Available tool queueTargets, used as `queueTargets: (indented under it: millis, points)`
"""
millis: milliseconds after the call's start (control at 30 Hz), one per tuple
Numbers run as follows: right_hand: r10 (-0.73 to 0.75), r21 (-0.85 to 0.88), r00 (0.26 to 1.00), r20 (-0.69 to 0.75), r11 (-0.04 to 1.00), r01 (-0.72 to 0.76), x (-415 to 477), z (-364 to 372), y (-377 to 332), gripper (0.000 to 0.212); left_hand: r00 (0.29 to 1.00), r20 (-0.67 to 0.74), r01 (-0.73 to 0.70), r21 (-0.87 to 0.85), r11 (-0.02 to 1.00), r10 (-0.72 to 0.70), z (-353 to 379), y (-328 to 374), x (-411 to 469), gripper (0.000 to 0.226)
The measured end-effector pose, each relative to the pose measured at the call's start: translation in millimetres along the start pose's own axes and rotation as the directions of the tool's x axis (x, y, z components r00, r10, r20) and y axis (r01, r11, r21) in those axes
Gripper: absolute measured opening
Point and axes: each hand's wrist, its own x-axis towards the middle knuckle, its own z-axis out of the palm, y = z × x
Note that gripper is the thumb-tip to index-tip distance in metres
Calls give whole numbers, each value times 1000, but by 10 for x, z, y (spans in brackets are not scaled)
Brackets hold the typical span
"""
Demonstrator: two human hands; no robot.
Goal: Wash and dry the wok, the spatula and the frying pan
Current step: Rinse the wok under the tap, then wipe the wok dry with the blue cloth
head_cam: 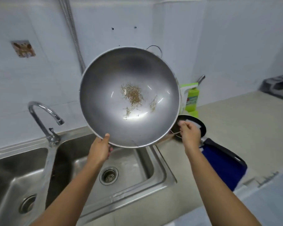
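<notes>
A steel wok [114,82] is held tilted toward me above the right sink basin, with dried brown food bits [132,95] stuck to its bottom. My left hand [100,149] grips its near rim, thumb inside. My right hand [189,134] pinches the thin wire handle [176,132] at the wok's lower right. Behind that hand a black frying pan [202,126] sits on the counter with something white in it, and its black handle [224,150] points toward me. A metal utensil handle [201,78], perhaps the spatula, sticks up behind the green bottle.
A double steel sink [162,168] lies below, with a drain [109,176] in the right basin and a tap [44,115] at the divider. Green dish-soap bottle [192,98] stands by the wall. A blue cloth [225,172] lies on the beige counter [252,128]. A stove [279,85] is far right.
</notes>
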Motion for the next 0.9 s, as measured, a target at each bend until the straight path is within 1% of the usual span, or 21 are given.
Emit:
queueTargets:
  millis: [33,67,100,167,233,300,333,367,400,433,467,533,600,667,700,767,800,833,867,900]
  points:
    - [-17,-154,998,-67,988,6,51,-167,80,16,1000,19,2,-5,1000,-2,80,-19,4,37]
    - [-13,-286,993,-115,958,-20,83,-337,162,19,1000,31,2,0,1000,-2,143,-25,6,37]
    - [1,-390,991,-132,919,-53,118,-489,279,20,999,41,2,1,1000,-2,202,-41,19,37]
    - [66,-575,995,-74,812,-97,164,-738,551,24,998,58,14,10,1000,-15,300,-56,46,37]
    - [154,-758,988,-14,643,-111,163,-870,796,25,997,72,12,12,1000,-13,382,-27,44,35]
    - [188,-888,982,12,454,-76,140,-946,1005,22,995,95,25,6,1000,-25,458,-12,32,34]
    - [197,-927,980,5,368,-69,121,-973,1090,37,994,106,39,-9,999,-38,490,-8,23,34]
    - [207,-943,978,-13,321,-81,101,-990,1155,57,992,115,48,-25,999,-44,520,-4,15,34]
    - [218,-941,975,-44,318,-114,87,-999,1195,71,991,123,53,-35,998,-49,539,-1,4,34]
    - [212,-938,975,-71,320,-137,76,-996,1225,78,990,133,58,-40,998,-52,559,3,-8,34]
    - [202,-941,975,-89,304,-149,68,-979,1238,81,988,143,59,-43,997,-53,573,6,-22,34]
    - [170,-960,980,-105,239,-144,26,-934,1244,78,987,156,53,-52,997,-45,601,9,-38,36]
    - [132,-972,985,-107,196,-132,-46,-866,1239,68,986,159,55,-63,997,-44,623,15,-42,37]
    - [66,-985,996,-63,153,-73,-180,-767,1246,58,986,161,56,-64,996,-45,636,19,-46,38]
    - [30,-989,999,-28,145,-32,-269,-707,1262,55,985,163,58,-64,996,-46,637,19,-53,39]
    - [-8,-986,999,46,157,47,-456,-585,1307,56,985,165,69,-71,995,-56,632,9,-73,40]
    - [-14,-978,997,70,196,71,-534,-531,1330,57,984,167,77,-79,994,-63,621,3,-88,40]
    - [-18,-961,997,76,267,78,-592,-485,1335,54,983,170,85,-90,992,-69,608,-5,-107,41]
    - [-4,-924,998,55,378,52,-620,-453,1306,51,983,171,91,-101,991,-73,592,-18,-130,41]
    - [12,-851,1000,1,525,-6,-627,-427,1245,47,982,171,94,-105,990,-76,573,-35,-152,42]
